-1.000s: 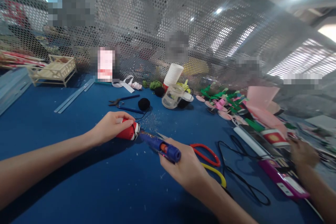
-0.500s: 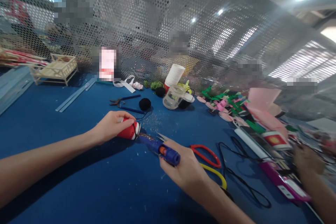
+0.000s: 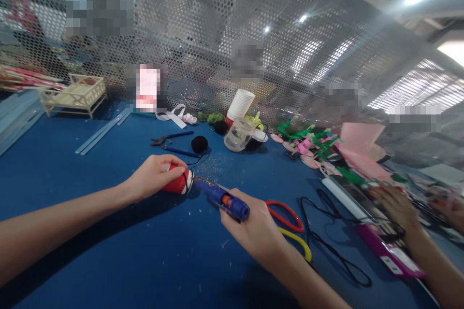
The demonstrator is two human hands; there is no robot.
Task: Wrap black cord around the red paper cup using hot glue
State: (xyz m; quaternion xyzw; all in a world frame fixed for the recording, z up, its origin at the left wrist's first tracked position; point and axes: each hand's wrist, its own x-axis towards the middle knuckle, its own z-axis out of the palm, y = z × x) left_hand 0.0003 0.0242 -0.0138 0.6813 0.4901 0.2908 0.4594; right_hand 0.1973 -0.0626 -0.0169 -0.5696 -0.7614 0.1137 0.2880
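Observation:
My left hand (image 3: 159, 174) is closed round a small red paper cup (image 3: 177, 182) that lies on its side on the blue table. Black yarn runs over the cup near its white rim and leads back to a black yarn ball (image 3: 199, 144). In my right hand (image 3: 250, 227) is a blue glue gun (image 3: 224, 200), its nozzle pointing left at the cup's rim; whether it touches cannot be made out. Scissors with a red handle (image 3: 286, 215) and a yellow handle (image 3: 297, 244) lie partly hidden behind my right hand.
Pliers (image 3: 174, 141) lie beyond the cup. Farther back stand a clear plastic cup (image 3: 239, 134) and stacked paper cups (image 3: 241, 103). A purple power strip (image 3: 389, 253) with black cord lies at the right, where another person's hand (image 3: 397, 205) reaches in. A mesh screen borders the table.
The glue gun's nozzle has shifted slightly up along the cup's rim. At the right, the other person's hand has moved left and away from me, covering the red-and-white cup there.

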